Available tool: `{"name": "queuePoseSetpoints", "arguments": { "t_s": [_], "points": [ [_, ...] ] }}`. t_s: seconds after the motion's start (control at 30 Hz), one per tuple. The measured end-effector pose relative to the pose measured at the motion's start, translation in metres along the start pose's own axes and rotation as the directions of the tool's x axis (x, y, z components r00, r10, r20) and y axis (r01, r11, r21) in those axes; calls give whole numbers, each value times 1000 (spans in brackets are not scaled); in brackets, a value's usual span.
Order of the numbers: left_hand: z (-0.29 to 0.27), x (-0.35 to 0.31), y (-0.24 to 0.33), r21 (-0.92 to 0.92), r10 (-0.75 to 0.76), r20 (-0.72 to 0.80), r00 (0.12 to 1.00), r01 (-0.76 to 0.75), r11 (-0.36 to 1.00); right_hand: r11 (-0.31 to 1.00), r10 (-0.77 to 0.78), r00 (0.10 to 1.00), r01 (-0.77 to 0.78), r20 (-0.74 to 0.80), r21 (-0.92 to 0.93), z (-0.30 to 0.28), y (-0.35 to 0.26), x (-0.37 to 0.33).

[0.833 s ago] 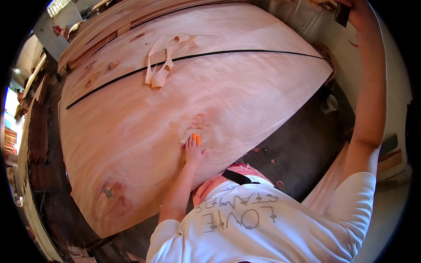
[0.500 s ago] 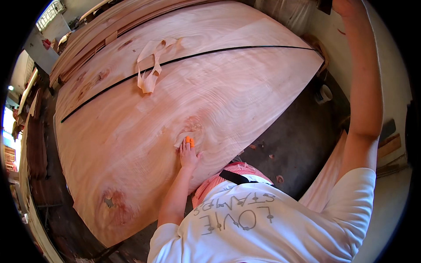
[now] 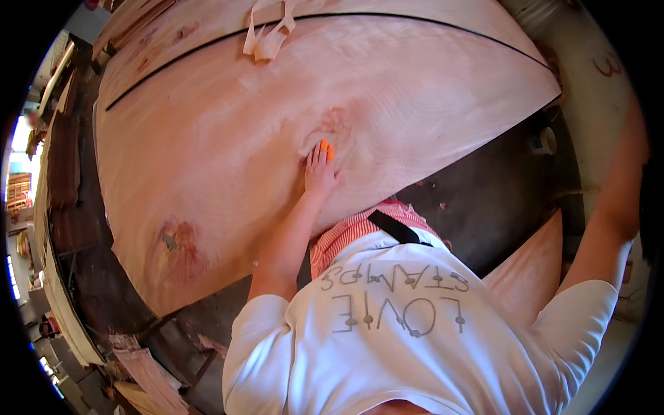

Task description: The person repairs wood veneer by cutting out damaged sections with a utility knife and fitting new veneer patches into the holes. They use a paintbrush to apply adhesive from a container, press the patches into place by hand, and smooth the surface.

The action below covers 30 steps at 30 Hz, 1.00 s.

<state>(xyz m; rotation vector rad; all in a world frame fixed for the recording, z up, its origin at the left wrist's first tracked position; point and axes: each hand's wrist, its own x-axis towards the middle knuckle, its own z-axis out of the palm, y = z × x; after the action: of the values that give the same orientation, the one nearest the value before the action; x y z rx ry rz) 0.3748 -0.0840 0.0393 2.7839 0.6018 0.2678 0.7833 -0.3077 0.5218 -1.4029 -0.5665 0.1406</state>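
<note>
A wide sheet of pale pinkish wood veneer [image 3: 228, 138] spreads before me, with swirling grain and knots. My left hand [image 3: 320, 173] lies on it with fingers stretched out, two fingertips covered in orange. Its fingertips touch a small loose-edged patch of veneer [image 3: 315, 143] beside a reddish knot [image 3: 335, 121]. My right arm [image 3: 615, 200] reaches up along the right rim, and its hand is out of the picture. A torn, looped veneer strip [image 3: 266, 45] rests on the sheet's far part, against a long thin black strip [image 3: 415, 17].
Near the lower left of the sheet is a knot with a ragged hole [image 3: 170, 242]. A whitish bucket [image 3: 544, 141] stands on the dark floor [image 3: 484, 180] at right. More veneer [image 3: 529, 270] hangs beside my right side. Scrap veneer pieces [image 3: 149, 366] lie at lower left.
My view has shifted, so the sheet sits higher in the picture. My right hand, earlier raised at the top right with a dark object, has left the view. My left hand stays on the patch.
</note>
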Motion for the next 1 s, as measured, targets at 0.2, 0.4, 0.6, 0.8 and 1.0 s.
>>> {"name": "queuePoseSetpoints", "arguments": {
  "t_s": [0.2, 0.4, 0.6, 0.8, 1.0],
  "points": [
    [-4, 2, 6, -56, 0, -41, 999, -2, 998, 977, 167, 984, -157, -65, 147, -1, 86, 5],
    [-6, 1, 12, -137, -81, -109, 991, 66, 988, 696, 517, 543, -717, 662, 45, 60, 239, -117],
    [-12, 10, 24, -103, -26, -51, 998, 20, 995, 775, 631, 536, -413, 561, -478, 152, 355, -256],
    [-9, 13, 27, -104, -57, -41, 998, 52, 993, 814, 555, 724, -370, 410, -448, 204, 408, -270],
    [-12, 20, 28, -242, -75, -74, 994, 55, 969, 703, 573, 754, -251, 322, -665, 214, 431, -270]
  ]
}}
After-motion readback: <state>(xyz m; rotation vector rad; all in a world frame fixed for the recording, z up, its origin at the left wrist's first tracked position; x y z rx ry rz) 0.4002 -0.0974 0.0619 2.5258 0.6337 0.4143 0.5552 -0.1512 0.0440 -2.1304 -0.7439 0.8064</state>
